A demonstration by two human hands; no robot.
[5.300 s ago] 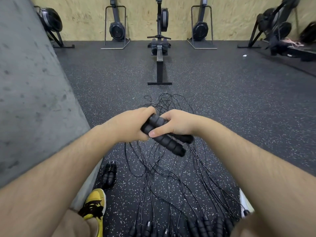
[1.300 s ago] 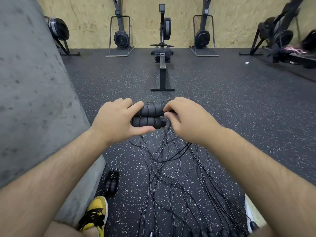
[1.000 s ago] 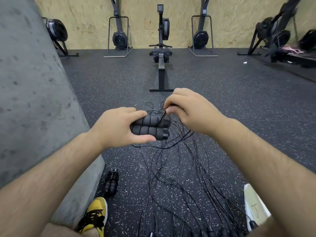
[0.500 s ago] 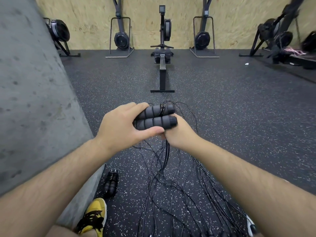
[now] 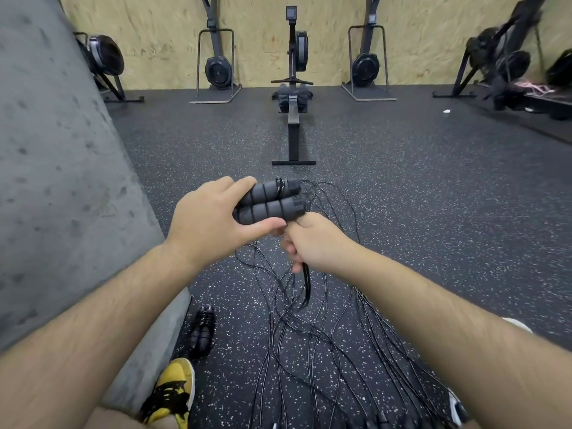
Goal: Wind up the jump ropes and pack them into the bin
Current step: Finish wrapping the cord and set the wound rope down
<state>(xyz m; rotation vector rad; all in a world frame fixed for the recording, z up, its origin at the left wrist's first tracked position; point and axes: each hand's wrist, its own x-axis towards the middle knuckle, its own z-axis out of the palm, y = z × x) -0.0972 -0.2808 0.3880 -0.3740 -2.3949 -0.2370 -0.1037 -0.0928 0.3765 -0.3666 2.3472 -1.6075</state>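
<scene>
head view: left hand (image 5: 210, 221) clenched around a pair of black foam handles (image 5: 269, 201), held side by side, roughly level, raised above the floor (image 5: 402, 196). thumb under the lower handle, fingers over the upper one. a couple of turns of thin black cord (image 5: 280, 191) already wrapped around the upper handle near its cap end. right hand (image 5: 315, 243) just below and touching the cap end of the handles, fist closed on a bundle of black cord that hangs out beneath it in a loop (image 5: 306, 286). under the handles and toward the person, many loose jump rope cords (image 5: 325, 335) sprawl tangled over the speckled floor, more handle ends at the bottom edge. left of that tangle, a wound rope bundle (image 5: 202, 332) lies on the floor beside the grey concrete block (image 5: 62, 196). yellow and black shoe (image 5: 170, 394) nearer than the bundle. rowing machine (image 5: 292, 88) beyond the handles, pointing at the plywood wall (image 5: 263, 35). bin not seen.
</scene>
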